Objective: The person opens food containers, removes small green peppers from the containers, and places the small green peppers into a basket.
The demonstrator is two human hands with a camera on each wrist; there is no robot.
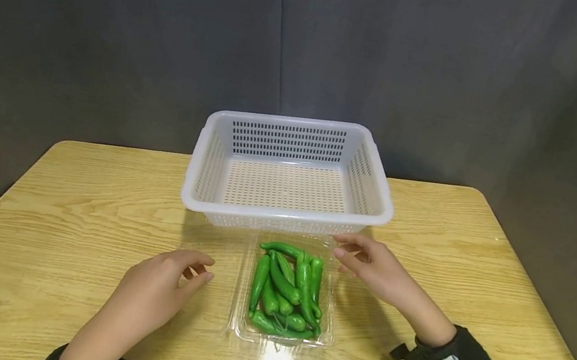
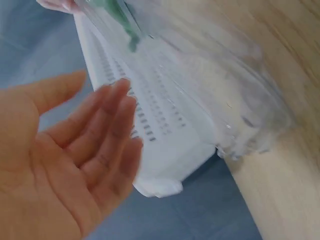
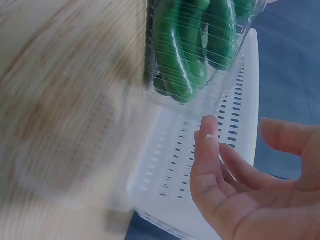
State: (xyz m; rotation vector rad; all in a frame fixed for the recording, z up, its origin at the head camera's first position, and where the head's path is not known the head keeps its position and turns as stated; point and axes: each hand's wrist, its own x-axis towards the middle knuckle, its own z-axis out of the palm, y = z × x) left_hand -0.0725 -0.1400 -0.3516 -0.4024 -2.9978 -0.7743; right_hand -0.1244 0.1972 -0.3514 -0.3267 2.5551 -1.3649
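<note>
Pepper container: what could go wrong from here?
The clear lid, folded open near the left hand, is hard to see against the table; a hand might catch it and shift the container. The green peppers lie loosely piled, so tilting could spill some. The rim of the white basket stands close behind, so the right hand could bump it.

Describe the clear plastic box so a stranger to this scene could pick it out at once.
On the wooden table, find the large white basket near the far edge. Directly on its near side sits the much smaller clear plastic box. Unlike the white, slotted basket, it is see-through and holds a pile of glossy green peppers.
</note>
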